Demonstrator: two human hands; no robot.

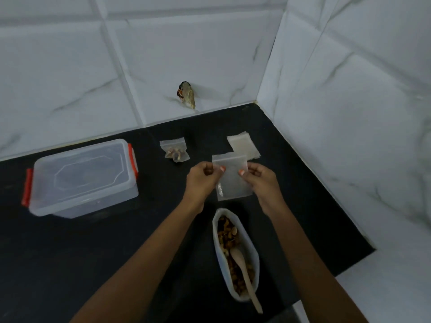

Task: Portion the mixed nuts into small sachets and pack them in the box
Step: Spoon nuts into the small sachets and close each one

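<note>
A person's two forearms reach forward side by side over a black counter [116, 252] set into a corner of white marbled wall tiles. The left hand [201, 178] and right hand [260, 179] each pinch an upper side of one empty clear sachet [233, 185], thumbs on its near face and the other fingers curled behind, so that it hangs upright between them, above the counter's middle. Toward the back right corner lies a stack of empty sachets [245, 145], and to its left, near the back edge, a filled sachet [175, 152] holding a few nuts. A clear plastic box [84, 178] with red clasps sits lidded by the left end of the back edge. Nearer the front edge, between the wrists, an open bag of mixed nuts [233, 243] holds a wooden spoon [245, 273], its handle jutting past the bag's near rim. A crumpled wrapper-like scrap [186, 94] sits on the back wall.
</note>
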